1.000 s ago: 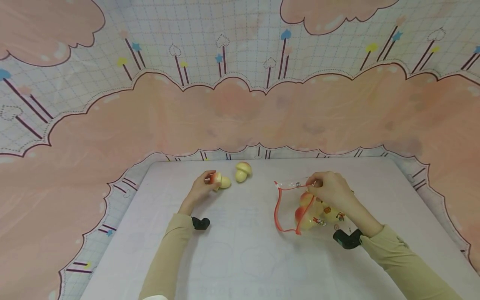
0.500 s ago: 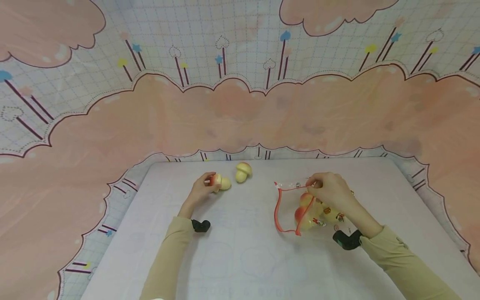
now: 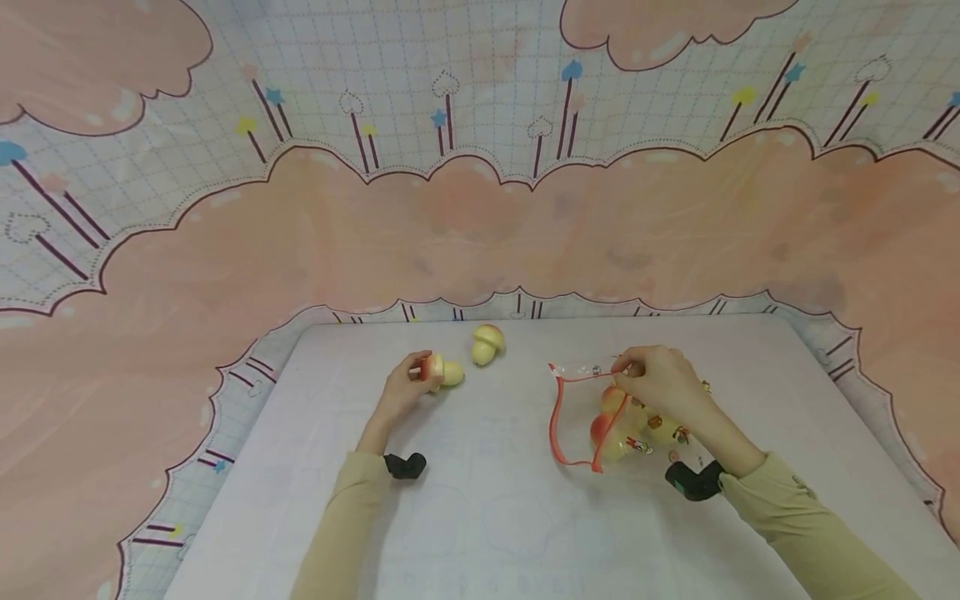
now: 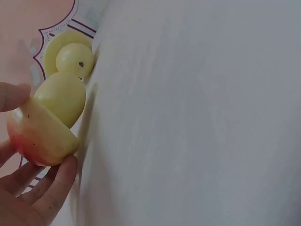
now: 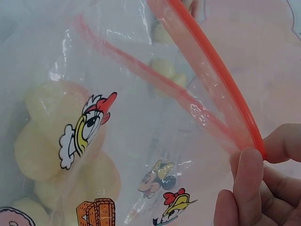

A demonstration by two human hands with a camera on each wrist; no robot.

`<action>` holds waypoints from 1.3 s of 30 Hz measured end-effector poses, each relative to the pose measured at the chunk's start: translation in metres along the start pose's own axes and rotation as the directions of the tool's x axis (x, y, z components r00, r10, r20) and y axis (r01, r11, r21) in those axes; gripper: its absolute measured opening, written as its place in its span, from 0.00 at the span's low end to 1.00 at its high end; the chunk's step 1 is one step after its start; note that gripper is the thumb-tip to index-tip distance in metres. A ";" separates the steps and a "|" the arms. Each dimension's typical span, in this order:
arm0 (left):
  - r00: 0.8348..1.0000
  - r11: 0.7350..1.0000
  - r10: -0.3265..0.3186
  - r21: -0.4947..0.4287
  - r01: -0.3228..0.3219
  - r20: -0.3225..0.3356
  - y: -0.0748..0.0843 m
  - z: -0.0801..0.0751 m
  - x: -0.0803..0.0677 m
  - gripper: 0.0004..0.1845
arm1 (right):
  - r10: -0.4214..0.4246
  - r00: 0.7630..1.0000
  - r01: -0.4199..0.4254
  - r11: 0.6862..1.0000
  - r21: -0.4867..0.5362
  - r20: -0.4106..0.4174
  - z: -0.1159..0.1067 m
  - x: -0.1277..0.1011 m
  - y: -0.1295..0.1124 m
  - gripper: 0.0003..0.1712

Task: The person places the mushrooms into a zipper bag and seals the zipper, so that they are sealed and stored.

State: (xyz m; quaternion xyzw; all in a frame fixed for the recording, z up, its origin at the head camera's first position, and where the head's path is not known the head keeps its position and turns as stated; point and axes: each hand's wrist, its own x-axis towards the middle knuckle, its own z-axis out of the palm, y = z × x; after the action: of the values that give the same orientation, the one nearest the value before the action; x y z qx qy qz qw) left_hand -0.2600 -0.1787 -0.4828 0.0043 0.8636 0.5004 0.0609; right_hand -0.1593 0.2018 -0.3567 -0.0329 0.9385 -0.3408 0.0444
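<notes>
My left hand point(image 3: 401, 387) grips a toy mushroom point(image 4: 42, 134) by its red-and-cream cap, thumb on one side and fingers on the other. Its pale yellow stem points right in the head view. Another toy mushroom point(image 3: 487, 343) lies just beyond it on the table. On the right, my right hand point(image 3: 660, 379) pinches the red zip edge of a clear plastic bag point(image 5: 155, 117) printed with cartoon figures. The bag's mouth gapes toward the left. Inside it are several pale yellow, red-tinged mushrooms point(image 5: 56, 136), seen through the plastic.
The white-covered table point(image 3: 480, 517) runs back to a curtain point(image 3: 480, 233) with peach clouds that hangs behind and at both sides. Black wrist devices point(image 3: 693, 481) sit on both wrists, close over the table.
My left hand has drawn slightly toward me and right with the mushroom in its grip. My right hand and the bag have hardly moved.
</notes>
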 end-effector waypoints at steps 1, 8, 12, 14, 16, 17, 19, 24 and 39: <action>1.000 1.000 0.000 -0.007 0.000 -0.006 0.001 0.001 -0.001 0.32 | 0.000 1.000 0.000 1.000 0.000 -0.001 0.000 0.000 0.000 0.11; 0.999 0.999 0.016 -0.027 -0.017 -0.035 0.007 0.008 -0.012 0.31 | -0.002 1.000 0.002 1.000 -0.002 -0.001 0.001 -0.001 -0.001 0.12; 0.999 0.999 0.037 -0.037 -0.038 -0.038 0.012 0.015 -0.022 0.31 | -0.004 1.000 0.004 1.000 -0.003 -0.001 0.001 -0.002 -0.002 0.12; 0.998 0.997 0.047 -0.054 -0.048 -0.032 0.015 0.019 -0.026 0.31 | -0.006 1.000 0.006 1.000 -0.003 -0.002 0.001 -0.002 -0.002 0.12; 0.998 0.996 0.060 -0.060 -0.061 -0.024 0.017 0.024 -0.031 0.31 | -0.008 1.000 0.008 1.000 -0.002 -0.001 0.001 -0.003 -0.003 0.12; 0.998 0.996 0.064 -0.065 -0.066 -0.020 0.017 0.026 -0.033 0.31 | -0.008 1.000 0.008 1.000 -0.003 0.000 0.001 -0.003 -0.003 0.11; 0.997 0.994 0.076 -0.078 -0.077 -0.021 0.018 0.031 -0.037 0.31 | -0.009 1.000 0.009 1.000 -0.003 0.002 0.001 -0.003 -0.004 0.11; 0.992 0.989 0.115 -0.092 -0.120 -0.056 0.023 0.040 -0.047 0.29 | -0.008 1.000 0.008 1.000 0.000 0.003 0.002 -0.004 -0.005 0.11; 0.981 0.958 0.187 -0.210 -0.192 -0.045 0.047 0.067 -0.075 0.30 | -0.029 0.999 0.029 1.000 -0.001 -0.013 0.004 -0.005 -0.006 0.11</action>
State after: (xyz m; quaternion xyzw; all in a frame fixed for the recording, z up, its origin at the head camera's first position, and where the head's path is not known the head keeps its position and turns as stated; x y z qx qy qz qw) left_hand -0.1804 -0.1026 -0.4678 0.0744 0.8011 0.5939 0.0022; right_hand -0.1541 0.1952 -0.3563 -0.0443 0.9383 -0.3415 0.0333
